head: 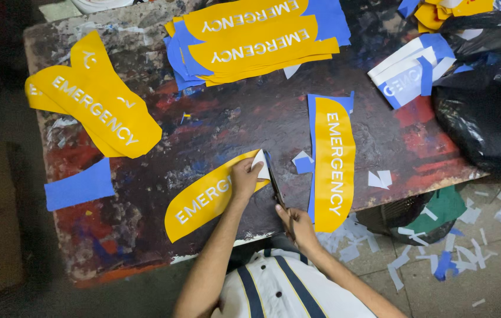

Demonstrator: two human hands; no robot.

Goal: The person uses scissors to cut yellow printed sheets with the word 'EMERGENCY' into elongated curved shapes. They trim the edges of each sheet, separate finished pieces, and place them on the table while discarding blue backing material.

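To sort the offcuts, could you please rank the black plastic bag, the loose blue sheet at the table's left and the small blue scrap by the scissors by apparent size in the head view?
1. black plastic bag, cut off by the frame
2. loose blue sheet
3. small blue scrap

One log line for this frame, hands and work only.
left hand: holds yellow sticker end | right hand: holds scissors, cutting at sticker | table: more stickers, scraps
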